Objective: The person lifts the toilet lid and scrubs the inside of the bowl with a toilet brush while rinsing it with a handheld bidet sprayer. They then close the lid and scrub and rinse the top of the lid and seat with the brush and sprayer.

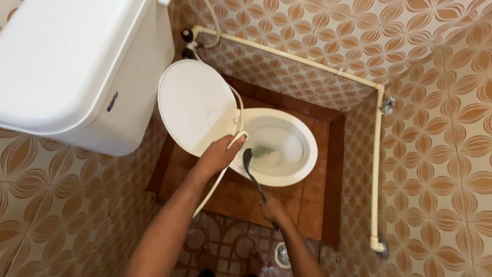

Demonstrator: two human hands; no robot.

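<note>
Left hand: closed around white spray hose near its nozzle end, nozzle aimed into toilet bowl. Right hand: fingers wrapped shut on lower end of dark toilet brush handle; bristle head just ahead of both hands, down inside bowl, in foamy water.

Hose: runs slack from left hand back under the forearm, another length looping past bowl rear. Judged light, flexible, probably slick when wet; best held close behind nozzle, as now, for aim control.

Brush: thin curved handle, judged stiff and light; grip at far end gives reach, less leverage. Bristles likely soft, springy.

Beyond left hand: raised white seat lid, leaning back. Further left and above: white cistern. Beyond bowl: cream pipe along patterned orange wall tiles, turning down the corner to right of right hand, small tap at the bend. Under bowl: brown floor tiles. Near right wrist: round floor drain.
</note>
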